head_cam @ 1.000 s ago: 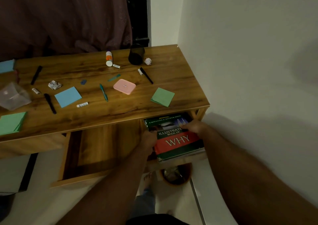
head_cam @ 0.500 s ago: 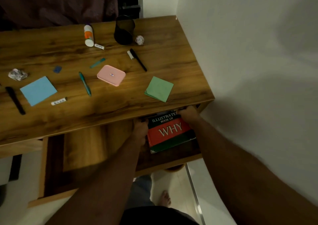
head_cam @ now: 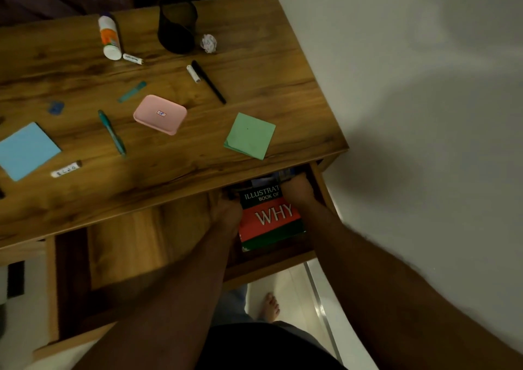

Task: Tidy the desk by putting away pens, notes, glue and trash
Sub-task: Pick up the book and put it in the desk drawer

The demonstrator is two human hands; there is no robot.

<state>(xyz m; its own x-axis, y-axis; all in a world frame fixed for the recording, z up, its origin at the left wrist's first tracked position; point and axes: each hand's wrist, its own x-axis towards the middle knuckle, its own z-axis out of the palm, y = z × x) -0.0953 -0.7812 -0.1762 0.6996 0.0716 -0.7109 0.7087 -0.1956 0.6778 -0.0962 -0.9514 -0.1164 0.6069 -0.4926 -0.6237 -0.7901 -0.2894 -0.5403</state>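
Notes are seen first: a blue pad point(head_cam: 27, 150) lies at nine o'clock on the desk point(head_cam: 254, 66), with a teal pen point(head_cam: 112, 132) beside it. A glue stick point(head_cam: 109, 37) is laid at eleven o'clock, a black pen point(head_cam: 208, 81) and crumpled paper point(head_cam: 209, 43) towards one o'clock, a green pad point(head_cam: 250, 135) at three. Below, in the open drawer point(head_cam: 141, 256), a book point(head_cam: 270, 216) is gripped at its sides by the left hand point(head_cam: 226, 214) and right hand point(head_cam: 298, 190).
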